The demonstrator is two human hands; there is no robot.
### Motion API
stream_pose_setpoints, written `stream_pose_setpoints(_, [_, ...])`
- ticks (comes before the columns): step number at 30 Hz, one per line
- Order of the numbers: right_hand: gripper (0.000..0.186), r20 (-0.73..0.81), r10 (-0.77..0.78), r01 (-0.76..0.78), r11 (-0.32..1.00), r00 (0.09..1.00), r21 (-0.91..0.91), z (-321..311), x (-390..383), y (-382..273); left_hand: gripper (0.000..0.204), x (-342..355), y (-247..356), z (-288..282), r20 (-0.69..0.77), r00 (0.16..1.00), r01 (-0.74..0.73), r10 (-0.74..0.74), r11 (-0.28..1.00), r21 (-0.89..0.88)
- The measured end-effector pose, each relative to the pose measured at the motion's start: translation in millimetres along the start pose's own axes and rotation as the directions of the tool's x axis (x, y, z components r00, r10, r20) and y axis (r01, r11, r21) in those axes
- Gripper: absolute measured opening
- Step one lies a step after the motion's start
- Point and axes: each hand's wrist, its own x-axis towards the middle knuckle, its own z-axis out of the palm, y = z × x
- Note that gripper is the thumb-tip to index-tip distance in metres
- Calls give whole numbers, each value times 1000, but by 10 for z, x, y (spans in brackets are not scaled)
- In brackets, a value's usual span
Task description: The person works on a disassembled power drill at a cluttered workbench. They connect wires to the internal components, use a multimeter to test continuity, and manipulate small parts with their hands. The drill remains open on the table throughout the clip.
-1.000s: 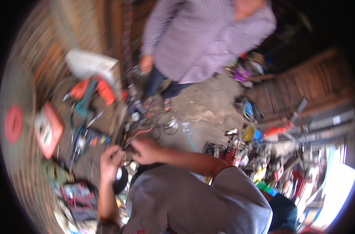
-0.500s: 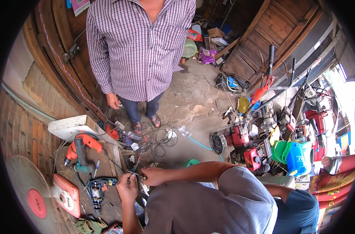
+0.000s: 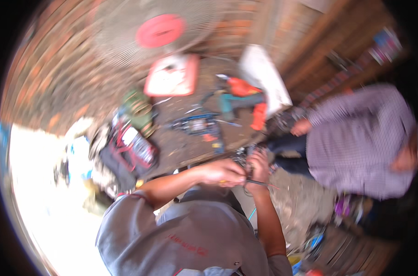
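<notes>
My left hand (image 3: 223, 174) is closed in a pinch. A small yellow bit shows under its fingers, but blur hides what it holds. Close beside it, my right hand (image 3: 259, 166) is closed on a dark cable (image 3: 256, 183) that crosses below the fingers, with a thin reddish end sticking out to the right. Both hands are in front of my body, just off the edge of a wooden workbench (image 3: 172, 149). On the bench beyond them lies an opened blue power tool (image 3: 197, 125) with its insides showing. An orange and teal drill (image 3: 241, 100) rests farther back.
A fan (image 3: 160, 31) with a red centre stands by the brick wall, behind a red and white case (image 3: 172, 76). Green gloves (image 3: 139, 112) and a red-black item (image 3: 137, 145) lie at the left. Another person in a checked shirt (image 3: 356, 138) stands at the right.
My view has swung left, so the bench now lies ahead and the other person is at the right. My hands remain close together; the picture is blurred by motion.
</notes>
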Motion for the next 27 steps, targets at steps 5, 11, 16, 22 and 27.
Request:
stream_pose_setpoints(5, [28, 507, 414, -435, 897, 756, -83, -46, -667, 18, 24, -355, -511, 118, -393, 904, -207, 170, 977, -55])
stream_pose_setpoints(11, [22, 538, 160, -419, 814, 827, 402, -270, -286, -273, 27, -620, -764, 466, -796, 558, -242, 233, 964, 113])
stream_pose_setpoints(16, [19, 540, -47, -270, 827, 840, 493, 213, 534, -520, 28, -615, -930, 715, -843, 352, -302, 407, 902, 309])
stream_pose_setpoints(22, [11, 874, 131, -878, 181, 468, 443, 645, 337, -701, 21, -771, -945, 975, -803, -29, -455, 595, 708, 541])
stream_pose_setpoints(27, [21, 979, 41, -962, -184, 198, 203, 734, 270, -872, 23, -956, -971, 1059, -810, 22, -600, 586, 656, 459])
